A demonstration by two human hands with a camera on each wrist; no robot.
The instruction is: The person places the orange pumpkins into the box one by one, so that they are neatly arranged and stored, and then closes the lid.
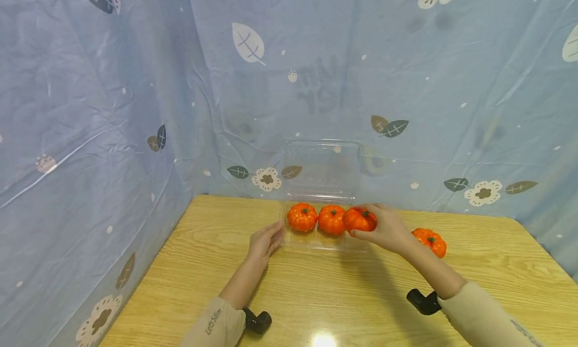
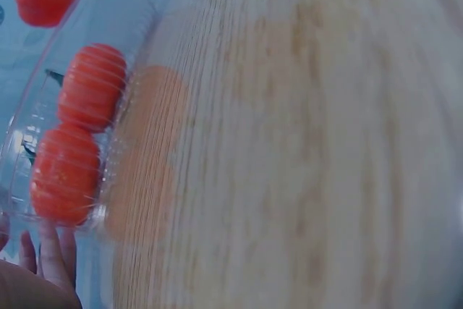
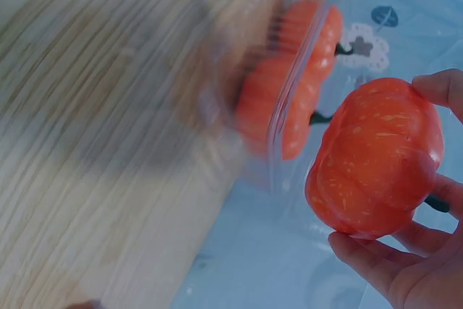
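A clear plastic box (image 1: 295,246) with its lid (image 1: 322,169) raised stands near the table's far edge. Two small orange pumpkins, one at the left (image 1: 302,217) and one in the middle (image 1: 331,219), sit side by side in it. With fingers and thumb around its sides, my right hand (image 1: 386,229) grips a third pumpkin (image 3: 376,157) above the box's right end. My left hand (image 1: 264,240) rests its extended fingers against the box's left side; in the left wrist view its fingertips (image 2: 49,240) lie right at the plastic wall.
Another orange pumpkin (image 1: 431,242) lies on the wooden table (image 1: 180,277) to the right, partly behind my right forearm. A blue patterned curtain (image 1: 253,101) hangs just behind the table and along its left side. Black wrist cameras sit at both sleeves.
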